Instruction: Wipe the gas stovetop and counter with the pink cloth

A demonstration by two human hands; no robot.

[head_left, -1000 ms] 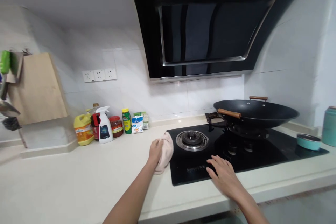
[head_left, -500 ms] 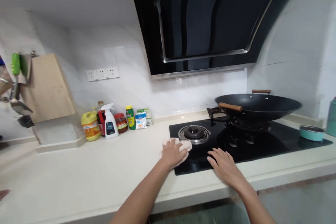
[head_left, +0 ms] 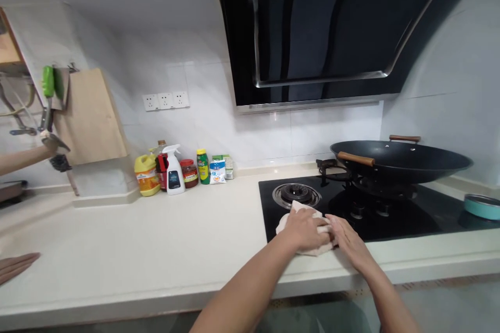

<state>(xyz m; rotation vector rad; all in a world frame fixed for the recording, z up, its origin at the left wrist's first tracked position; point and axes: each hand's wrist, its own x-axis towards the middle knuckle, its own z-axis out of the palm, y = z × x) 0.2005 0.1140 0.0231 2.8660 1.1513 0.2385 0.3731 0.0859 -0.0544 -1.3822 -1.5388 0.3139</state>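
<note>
A whitish cloth (head_left: 312, 251) lies bunched over the front left part of the black gas hob (head_left: 406, 223), its near edge reaching the counter. My left hand (head_left: 307, 231) presses down on it with bent fingers, holding it. From the right, my right hand (head_left: 349, 242) meets the cloth's edge, fingers stretched out close together; its fingertips touch the cloth beside my left hand. Just behind the cloth is the left burner (head_left: 297, 195), bare of any pan. A big black wok (head_left: 410, 164) with wooden handles sits over the right burner.
Against the back wall stand a yellow jug (head_left: 147, 177), a white spray bottle (head_left: 174, 177), a red-lidded jar (head_left: 189, 174) and a green bottle (head_left: 202, 166). A turquoise container (head_left: 482, 207) is at the right. Another person's hand (head_left: 17, 266) rests at the counter's left.
My left hand has slid right across the hob with the cloth. My right hand now touches the cloth. The view has turned slightly left, showing more of the other person's hand.
</note>
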